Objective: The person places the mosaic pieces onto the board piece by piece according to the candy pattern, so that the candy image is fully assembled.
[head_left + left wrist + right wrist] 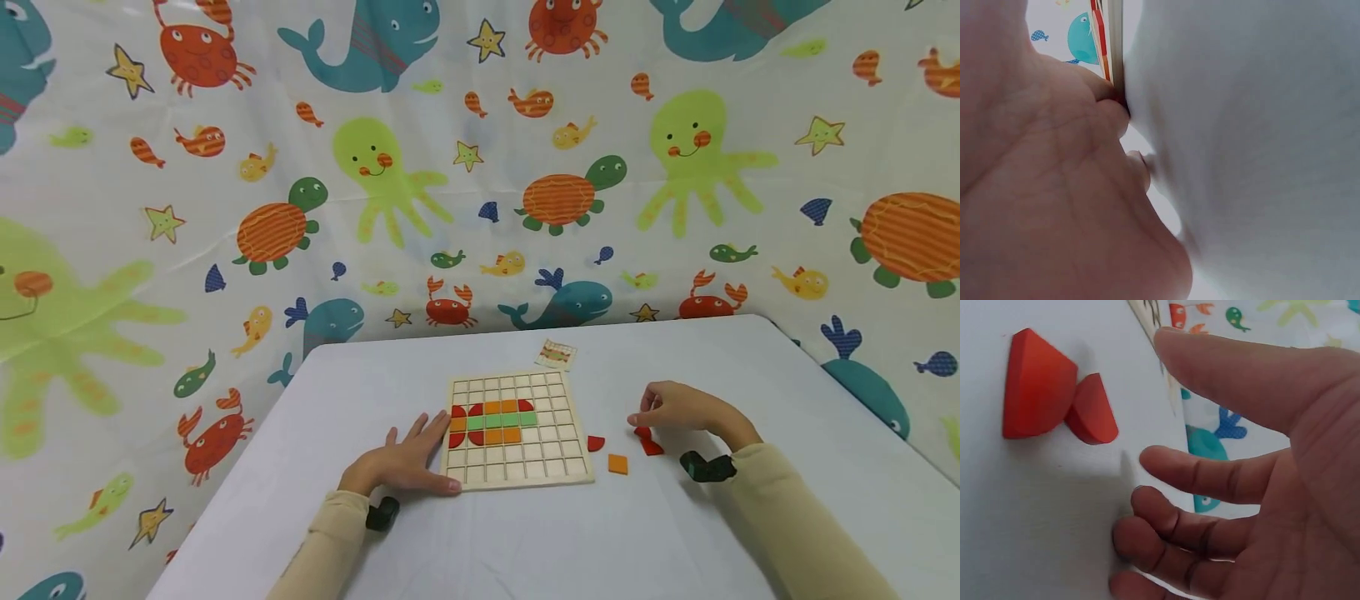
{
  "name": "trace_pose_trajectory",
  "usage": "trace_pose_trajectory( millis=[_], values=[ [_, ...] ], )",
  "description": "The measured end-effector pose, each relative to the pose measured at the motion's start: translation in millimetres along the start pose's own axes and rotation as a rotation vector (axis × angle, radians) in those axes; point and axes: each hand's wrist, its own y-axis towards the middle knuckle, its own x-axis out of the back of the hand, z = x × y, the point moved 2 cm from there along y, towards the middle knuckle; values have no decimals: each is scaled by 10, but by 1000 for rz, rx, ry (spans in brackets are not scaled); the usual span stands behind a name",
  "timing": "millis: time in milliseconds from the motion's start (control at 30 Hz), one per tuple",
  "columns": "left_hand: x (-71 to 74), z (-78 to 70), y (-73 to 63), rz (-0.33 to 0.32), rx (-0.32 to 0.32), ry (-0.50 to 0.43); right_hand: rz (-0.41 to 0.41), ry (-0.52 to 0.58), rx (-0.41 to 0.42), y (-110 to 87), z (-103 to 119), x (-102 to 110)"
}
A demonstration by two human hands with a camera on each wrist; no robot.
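Observation:
A wooden grid board [525, 476] lies on the white table, with red rounded pieces, orange squares and a row of green squares [501, 421] in its middle rows. My left hand [408, 458] rests flat at the board's left side, its thumb along the near left corner and fingers spread by the left edge. My right hand [686, 406] hovers just beyond two red rounded pieces [1041, 387] lying close together on the table. In the right wrist view, its thumb and fingers are apart with nothing between them.
Between the board and my right hand lie a loose red rounded piece [596, 443] and an orange square [617, 464]. Behind the board is a small pattern card [557, 354]. A sea-animal curtain [480, 242] hangs behind the table's far edge.

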Motion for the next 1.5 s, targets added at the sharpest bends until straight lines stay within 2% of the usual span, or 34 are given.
trace_pose_trajectory(
  millis=[233,567,833,967,1100,1233,1500],
  values=[
    [-22,-30,4,2,-16,12,3,-65,-33,2,-26,-110],
    [-16,8,-19,2,-14,-8,-13,-99,12,74,22,-106],
    [-17,8,-11,2,-3,-20,-59,-50,72,92,22,-105],
    [-10,-4,-13,-3,-22,-22,-88,-28,81,104,8,-102],
    [-9,-11,-26,1,-42,-17,-93,7,107,102,8,-106],
    [-7,-9,-19,0,-30,-14,-102,39,142,96,14,-105],
    [14,-30,-30,-5,-16,-11,-155,100,132,124,10,-99]
  ],
)
